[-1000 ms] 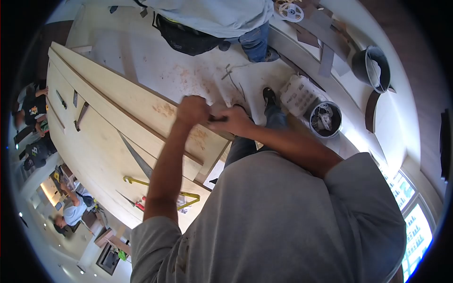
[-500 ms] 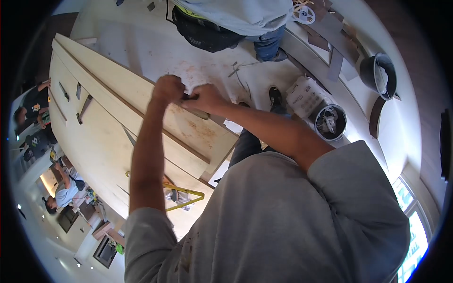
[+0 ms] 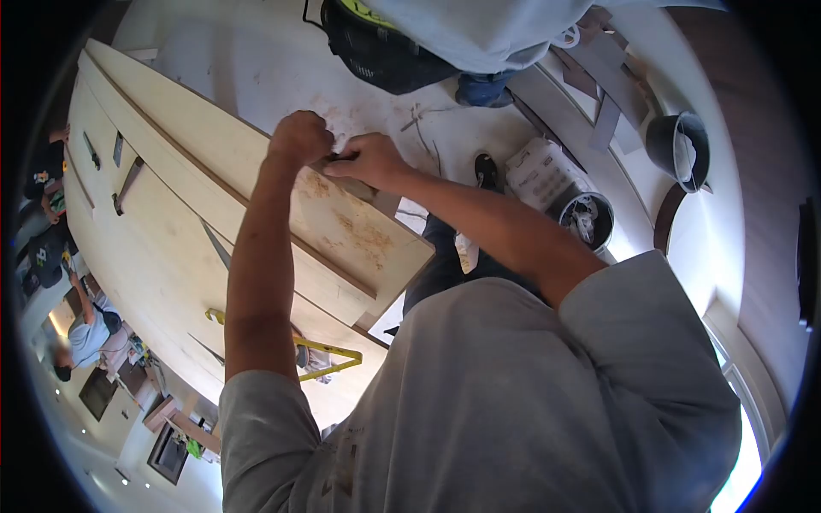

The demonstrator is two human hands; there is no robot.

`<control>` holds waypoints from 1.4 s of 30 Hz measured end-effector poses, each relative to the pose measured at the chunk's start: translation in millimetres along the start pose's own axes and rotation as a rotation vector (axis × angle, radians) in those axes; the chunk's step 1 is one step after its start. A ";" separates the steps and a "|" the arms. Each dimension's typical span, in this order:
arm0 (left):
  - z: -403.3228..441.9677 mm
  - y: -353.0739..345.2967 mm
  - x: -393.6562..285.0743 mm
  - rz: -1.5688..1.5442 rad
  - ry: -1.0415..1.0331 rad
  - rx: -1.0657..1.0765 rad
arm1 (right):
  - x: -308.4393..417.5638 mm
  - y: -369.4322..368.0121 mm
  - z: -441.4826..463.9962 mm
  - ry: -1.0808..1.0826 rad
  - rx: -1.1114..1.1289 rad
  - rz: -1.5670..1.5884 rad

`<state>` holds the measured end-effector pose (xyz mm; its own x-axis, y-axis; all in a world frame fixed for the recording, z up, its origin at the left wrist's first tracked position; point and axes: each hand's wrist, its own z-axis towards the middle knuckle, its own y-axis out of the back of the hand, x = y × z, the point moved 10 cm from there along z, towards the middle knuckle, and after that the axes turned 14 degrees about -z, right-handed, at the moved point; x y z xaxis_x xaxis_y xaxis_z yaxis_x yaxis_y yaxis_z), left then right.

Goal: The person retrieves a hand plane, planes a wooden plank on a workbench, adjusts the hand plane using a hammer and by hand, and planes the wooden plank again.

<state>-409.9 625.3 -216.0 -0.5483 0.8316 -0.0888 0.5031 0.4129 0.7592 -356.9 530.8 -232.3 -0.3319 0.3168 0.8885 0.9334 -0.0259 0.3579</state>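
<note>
Two hands on one small dark tool (image 3: 345, 157), at the near end of a pale board (image 3: 405, 248). Left hand (image 3: 301, 137): fist, fingers curled over one end of the tool; that end is hidden. Right hand (image 3: 376, 161): thumb and fingers pinching the other end. Tool lies between the hands, at the board's long outer edge; whether its underside touches the wood cannot be told.

Progress, judged from residue: some work on the wood appears done. Brown shavings (image 3: 363, 238) lie scattered on the board near its end, and reddish debris (image 3: 340, 111) on the floor just beyond the edge. Amount removed: not measurable here. Remaining: unclear. No marked line or stopping point can be made out, and the hands cover part of the edge. With both hands on the tool, stage judged as under way, not complete.

Nearby: a strip (image 3: 339, 271) runs lengthwise beside the shavings. A yellow folding rule (image 3: 332, 368) lies by the left forearm; a blade (image 3: 216, 244) lies farther along, apart from the hands.
</note>
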 end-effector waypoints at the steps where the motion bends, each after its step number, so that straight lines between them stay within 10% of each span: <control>1: -0.3 4.0 -0.6 -0.004 -0.011 -0.027 | 3.6 4.2 1.9 0.016 -0.003 -0.013; 10: -37.9 -55.8 -207.3 -0.417 -0.061 -0.015 | -86.8 69.7 -207.7 -0.155 0.090 -0.039; 19: 16.8 -15.0 78.2 -0.174 0.014 -0.218 | 27.6 -8.0 22.7 0.077 -0.038 0.042; 28: -35.8 -52.8 -195.9 -0.420 -0.155 -0.134 | -73.8 67.9 -191.3 -0.063 0.055 -0.019; 37: -6.8 26.6 106.1 -0.134 0.120 -0.195 | 63.9 -14.5 44.8 0.097 0.028 0.079; 42: -58.6 62.8 57.4 -0.443 0.170 -0.417 | 84.1 9.0 -2.1 0.151 -0.019 -0.109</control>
<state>-448.9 677.2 -135.7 -0.7608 0.5298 -0.3748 -0.0797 0.4968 0.8642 -376.7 555.1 -153.8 -0.4487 0.1727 0.8768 0.8886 -0.0179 0.4582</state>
